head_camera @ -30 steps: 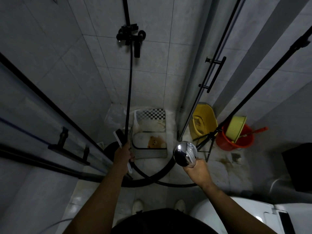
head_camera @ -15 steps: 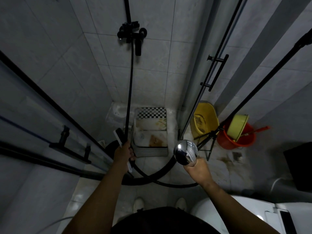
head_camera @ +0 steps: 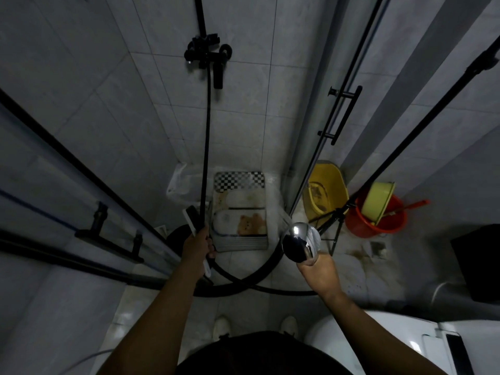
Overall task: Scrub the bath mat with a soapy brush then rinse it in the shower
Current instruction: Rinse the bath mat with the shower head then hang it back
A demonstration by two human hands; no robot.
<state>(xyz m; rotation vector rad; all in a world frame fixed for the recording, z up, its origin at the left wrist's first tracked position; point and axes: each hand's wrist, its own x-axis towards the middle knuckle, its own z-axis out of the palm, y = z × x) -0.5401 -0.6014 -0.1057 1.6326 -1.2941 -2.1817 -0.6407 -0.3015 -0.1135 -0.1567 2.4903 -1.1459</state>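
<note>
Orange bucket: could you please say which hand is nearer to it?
Right. The right hand, holding the shower head, is lower left of the orange bucket; the left hand, gripping the brush, is farther left, past the mat.

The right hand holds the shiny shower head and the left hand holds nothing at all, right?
Not quite. The left hand is not empty: it grips a brush with a white handle, as the head view shows. The rest is right: the right hand holds the shiny shower head.

dim bathroom, grey tiled walls [head_camera: 270, 117], stained tile floor [head_camera: 357, 263], yellow bucket [head_camera: 328, 185], red bucket [head_camera: 389, 226], white toilet [head_camera: 378, 334]
</note>
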